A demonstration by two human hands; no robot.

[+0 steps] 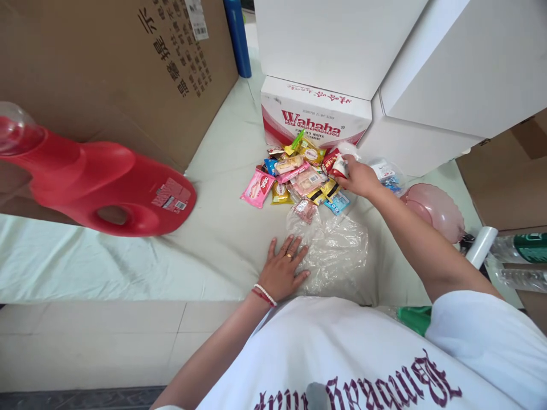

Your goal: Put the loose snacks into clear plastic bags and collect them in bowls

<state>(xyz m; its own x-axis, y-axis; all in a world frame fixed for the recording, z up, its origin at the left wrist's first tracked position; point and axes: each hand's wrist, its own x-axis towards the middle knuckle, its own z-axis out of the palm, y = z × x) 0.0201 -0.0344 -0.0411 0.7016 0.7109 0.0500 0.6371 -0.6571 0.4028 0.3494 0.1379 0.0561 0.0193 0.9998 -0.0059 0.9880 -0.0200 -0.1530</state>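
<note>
My left hand point(282, 269) lies flat with fingers spread, on the covered table at the edge of a clear plastic bag point(342, 245). Farther out, my right hand point(359, 176) pinches a red and white snack packet point(339, 166) at the right side of a heap of wrapped snacks. In that heap are a pink packet point(258, 188), a yellow packet point(281, 193), a light blue packet point(337, 203) and a clear-wrapped pink snack point(306, 179). One small brownish packet point(305, 209) sits at the bag's far end.
A Wahaha carton point(316, 117) stands behind the heap, under white boxes point(333, 40). At the left, a large red detergent bottle point(128, 188) is beside a brown carton point(106, 68). A pink translucent bowl point(433, 210), a clear container point(387, 171) and plastic bottles point(523, 247) are at the right.
</note>
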